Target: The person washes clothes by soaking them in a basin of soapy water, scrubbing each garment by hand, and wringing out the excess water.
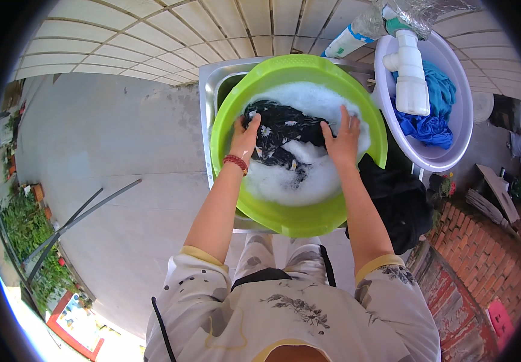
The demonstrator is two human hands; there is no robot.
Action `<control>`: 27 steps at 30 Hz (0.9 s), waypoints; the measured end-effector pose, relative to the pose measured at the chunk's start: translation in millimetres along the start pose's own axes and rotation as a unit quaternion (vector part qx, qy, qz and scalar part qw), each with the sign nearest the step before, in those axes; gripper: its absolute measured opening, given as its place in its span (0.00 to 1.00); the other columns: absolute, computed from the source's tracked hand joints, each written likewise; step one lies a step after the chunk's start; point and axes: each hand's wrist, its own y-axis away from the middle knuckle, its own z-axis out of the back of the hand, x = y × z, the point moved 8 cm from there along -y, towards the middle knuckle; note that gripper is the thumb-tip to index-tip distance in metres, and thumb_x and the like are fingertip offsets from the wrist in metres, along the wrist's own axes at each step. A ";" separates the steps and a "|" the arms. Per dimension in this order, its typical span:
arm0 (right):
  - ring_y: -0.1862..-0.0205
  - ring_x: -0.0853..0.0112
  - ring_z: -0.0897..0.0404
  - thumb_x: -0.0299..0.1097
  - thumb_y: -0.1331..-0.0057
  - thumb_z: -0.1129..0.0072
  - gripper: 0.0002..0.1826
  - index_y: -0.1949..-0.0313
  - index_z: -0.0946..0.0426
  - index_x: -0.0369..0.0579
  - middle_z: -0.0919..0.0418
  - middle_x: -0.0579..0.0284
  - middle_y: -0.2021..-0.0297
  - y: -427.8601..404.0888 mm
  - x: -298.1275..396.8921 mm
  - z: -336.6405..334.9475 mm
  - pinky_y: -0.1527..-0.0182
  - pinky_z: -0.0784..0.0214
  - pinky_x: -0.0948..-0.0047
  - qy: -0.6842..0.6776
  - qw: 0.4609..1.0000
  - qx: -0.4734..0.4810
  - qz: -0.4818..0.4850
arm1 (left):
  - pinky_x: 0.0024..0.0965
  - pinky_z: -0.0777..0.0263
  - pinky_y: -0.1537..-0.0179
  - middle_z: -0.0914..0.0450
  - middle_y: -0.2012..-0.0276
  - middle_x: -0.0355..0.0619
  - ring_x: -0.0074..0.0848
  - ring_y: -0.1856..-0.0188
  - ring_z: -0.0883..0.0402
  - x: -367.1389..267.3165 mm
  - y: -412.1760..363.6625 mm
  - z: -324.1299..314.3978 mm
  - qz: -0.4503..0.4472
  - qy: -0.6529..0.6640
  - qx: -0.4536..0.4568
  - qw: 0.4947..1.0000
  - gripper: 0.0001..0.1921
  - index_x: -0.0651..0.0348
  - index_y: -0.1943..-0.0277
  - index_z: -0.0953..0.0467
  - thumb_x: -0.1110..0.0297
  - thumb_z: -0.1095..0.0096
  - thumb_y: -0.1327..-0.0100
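A round lime-green plastic basin (294,228) holds foamy water. Wet black fabric with a white daisy print (278,129) lies bunched in it, partly covered by suds (319,97). At the fabric's left edge is my left hand (244,138), thumb raised and fingers partly hidden; whether it grips the cloth is unclear. My right hand (344,140) is at the opposite side over the foam, fingers spread and thumb close to the fabric's right edge. A red beaded bracelet (236,163) circles my left wrist.
The basin rests on a stainless-steel sink (207,99) by a tiled wall (174,31). To the right, a pale lavender tub (461,135) holds teal and blue cloth (428,129) beneath a white plastic pipe (412,86). Black cloth (396,203) hangs beside the basin.
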 end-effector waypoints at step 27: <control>0.64 0.47 0.22 0.49 0.35 0.45 0.19 0.61 0.25 0.44 0.23 0.50 0.65 -21.1 22.5 21.5 0.62 0.29 0.53 -0.012 0.999 0.013 -0.038 | 0.26 0.28 0.55 0.21 0.55 0.43 0.20 0.59 0.22 -47.4 57.2 -65.5 -0.014 0.140 0.168 0.976 0.23 0.64 0.46 0.28 0.59 0.33 0.39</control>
